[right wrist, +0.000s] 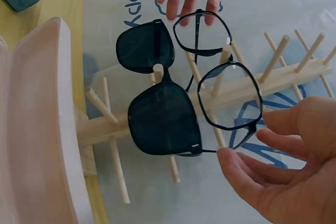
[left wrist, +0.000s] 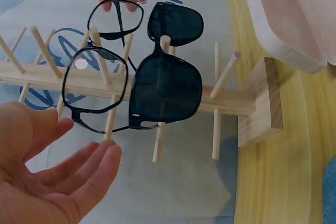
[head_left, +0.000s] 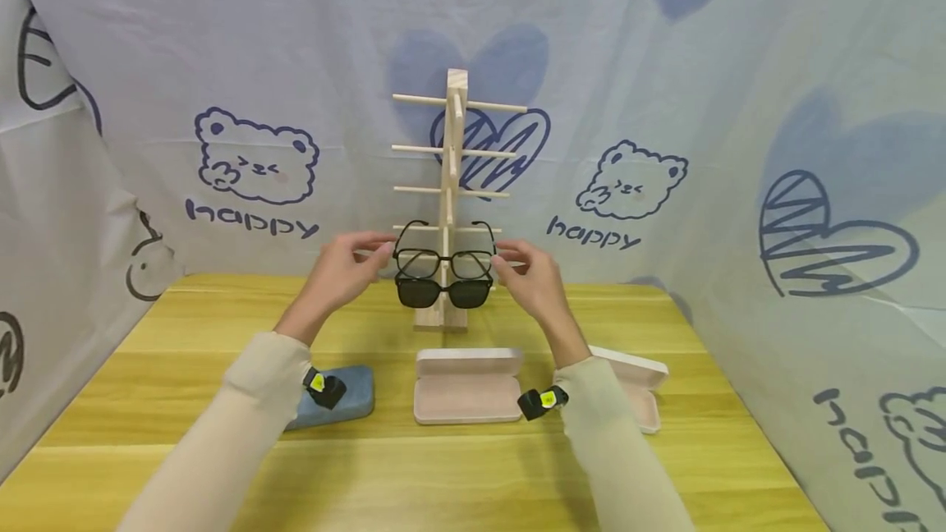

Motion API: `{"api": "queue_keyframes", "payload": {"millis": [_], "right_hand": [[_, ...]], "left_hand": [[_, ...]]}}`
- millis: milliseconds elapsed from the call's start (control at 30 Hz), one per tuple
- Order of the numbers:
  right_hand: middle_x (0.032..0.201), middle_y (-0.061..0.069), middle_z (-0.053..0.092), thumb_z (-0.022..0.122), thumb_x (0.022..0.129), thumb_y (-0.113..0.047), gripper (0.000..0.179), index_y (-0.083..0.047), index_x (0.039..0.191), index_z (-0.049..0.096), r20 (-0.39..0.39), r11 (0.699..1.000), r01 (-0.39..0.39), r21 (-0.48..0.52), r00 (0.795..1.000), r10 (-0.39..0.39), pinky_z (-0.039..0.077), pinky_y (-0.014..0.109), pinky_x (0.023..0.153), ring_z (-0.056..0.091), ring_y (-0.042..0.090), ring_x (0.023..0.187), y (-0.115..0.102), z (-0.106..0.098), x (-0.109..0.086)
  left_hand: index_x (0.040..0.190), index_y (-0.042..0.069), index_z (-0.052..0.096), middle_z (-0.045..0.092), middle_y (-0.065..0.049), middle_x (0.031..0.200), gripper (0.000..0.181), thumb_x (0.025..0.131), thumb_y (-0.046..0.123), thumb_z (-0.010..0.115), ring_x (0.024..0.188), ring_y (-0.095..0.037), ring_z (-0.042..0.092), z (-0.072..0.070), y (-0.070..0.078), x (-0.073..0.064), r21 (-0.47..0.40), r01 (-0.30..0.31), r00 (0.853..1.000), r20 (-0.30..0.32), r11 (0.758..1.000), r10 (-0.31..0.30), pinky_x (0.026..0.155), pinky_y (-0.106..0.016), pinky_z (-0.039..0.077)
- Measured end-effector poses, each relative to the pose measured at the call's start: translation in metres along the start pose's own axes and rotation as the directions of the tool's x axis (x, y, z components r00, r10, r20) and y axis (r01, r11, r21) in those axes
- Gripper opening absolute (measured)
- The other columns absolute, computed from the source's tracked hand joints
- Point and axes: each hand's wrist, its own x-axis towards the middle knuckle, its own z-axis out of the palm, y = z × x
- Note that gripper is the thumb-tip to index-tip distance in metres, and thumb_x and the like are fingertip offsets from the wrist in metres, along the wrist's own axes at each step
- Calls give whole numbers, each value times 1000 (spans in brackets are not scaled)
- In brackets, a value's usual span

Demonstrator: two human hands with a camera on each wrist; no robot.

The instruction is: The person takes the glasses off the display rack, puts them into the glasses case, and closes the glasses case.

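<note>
Clear-lensed glasses point(head_left: 445, 254) with a black frame sit on a peg of the wooden display stand point(head_left: 452, 130), their temples pointing back. Just below them hang dark sunglasses point(left wrist: 167, 85) on the same stand. My left hand point(head_left: 347, 268) is at the left side of the clear glasses, its thumb and fingers spread apart around the hinge. On the opposite side my right hand point(head_left: 534, 273) mirrors it, thumb tip right at the frame's edge and forefinger near a peg's end. Neither hand's fingers are closed around the frame.
An open, pink-lined glasses case point(head_left: 467, 398) lies on the wooden table point(head_left: 369, 474) before the stand. A second open case point(head_left: 641, 401) is partly behind the right forearm. A blue case point(head_left: 355, 392) lies at left. Printed cloth point(head_left: 355, 39) hangs behind.
</note>
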Motion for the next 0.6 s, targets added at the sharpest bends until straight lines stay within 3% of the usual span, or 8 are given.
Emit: {"api": "queue_keyframes", "payload": {"millis": [333,600], "right_hand": [[126,25,71,65,102,-14,36,-2,135,66,1,995,2,100,1000,-2,64,34,82,76,33,95,1,8,2],[132,19,70,65,102,-17,37,-3,137,66,3,998,-20,59,1000,19,62,31,82,75,37,102,1,9,4]], "left_hand": [[138,1,63,69,-24,130,40,108,26,55,101,-36,75,6,-4,8,-53,1,1000,10,999,-1,87,-44,63],[134,-3,65,70,-26,127,36,107,20,57,101,-38,75,8,-2,11,-94,30,1000,-1,995,-30,89,-47,62]]}}
